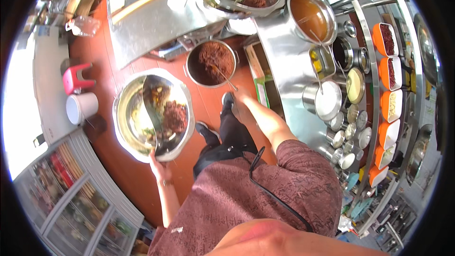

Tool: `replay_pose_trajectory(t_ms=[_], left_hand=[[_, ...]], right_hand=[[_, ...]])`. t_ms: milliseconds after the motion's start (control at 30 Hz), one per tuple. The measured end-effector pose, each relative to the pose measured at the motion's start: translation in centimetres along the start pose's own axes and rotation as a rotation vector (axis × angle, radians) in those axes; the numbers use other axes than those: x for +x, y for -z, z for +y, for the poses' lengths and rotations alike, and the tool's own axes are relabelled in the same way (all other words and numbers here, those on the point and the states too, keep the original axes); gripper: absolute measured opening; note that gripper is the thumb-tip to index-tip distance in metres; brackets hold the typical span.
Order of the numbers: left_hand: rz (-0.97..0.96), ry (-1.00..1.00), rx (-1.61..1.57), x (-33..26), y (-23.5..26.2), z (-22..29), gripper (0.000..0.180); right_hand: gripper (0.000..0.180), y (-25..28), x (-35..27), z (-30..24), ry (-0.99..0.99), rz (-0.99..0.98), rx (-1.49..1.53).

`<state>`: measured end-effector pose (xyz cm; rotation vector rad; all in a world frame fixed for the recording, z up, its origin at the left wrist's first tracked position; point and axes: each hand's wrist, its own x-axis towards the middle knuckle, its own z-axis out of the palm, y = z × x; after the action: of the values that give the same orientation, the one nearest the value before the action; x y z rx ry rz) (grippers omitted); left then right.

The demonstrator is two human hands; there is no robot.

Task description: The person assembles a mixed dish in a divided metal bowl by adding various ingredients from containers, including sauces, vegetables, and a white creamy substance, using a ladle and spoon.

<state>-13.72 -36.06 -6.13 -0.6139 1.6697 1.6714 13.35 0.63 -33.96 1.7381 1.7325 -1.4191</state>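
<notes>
Maroon patterned short-sleeved shirt, black trousers, black shoes, black cord

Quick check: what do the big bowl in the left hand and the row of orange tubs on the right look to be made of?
Big bowl: likely stainless steel, polished, with mirror-like glare on its wall. Orange tubs: probably plastic, evenly coloured with a dull sheen. The left hand has a grip on the bowl's rim.

Standing on the red floor: a red stool beside a white bucket. Lining the steel counter: a pot of orange broth, small metal tins, orange trays of ingredients. Sitting at lower left: a glass-fronted cabinet.
</notes>
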Motion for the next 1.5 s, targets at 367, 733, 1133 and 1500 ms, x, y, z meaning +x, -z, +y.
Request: replay_pose_trajectory(t_ms=[367,733,1133,1500], left_hand=[[-0.183,-0.144,0.061,-3.4,-10.0,7.8,0.035],[-0.583,-0.225,-0.023,12.9,-36.2,24.8,0.045],[-0.682,-0.023,0.277,37.9,-68.3,28.4,0.050],[-0.805,0.086,0.411,46.6,-79.4,27.0,0.051]], right_hand=[[0.045,1.3,7.6,-7.2,0.134,-0.040,-0.064],[0.050,8.7,-4.1,2.2,0.339,0.300,0.185],[0.018,2.9,-22.1,-0.8,-0.200,0.482,1.018],[0.027,38.7,-9.8,-49.6,0.707,0.709,0.015]])
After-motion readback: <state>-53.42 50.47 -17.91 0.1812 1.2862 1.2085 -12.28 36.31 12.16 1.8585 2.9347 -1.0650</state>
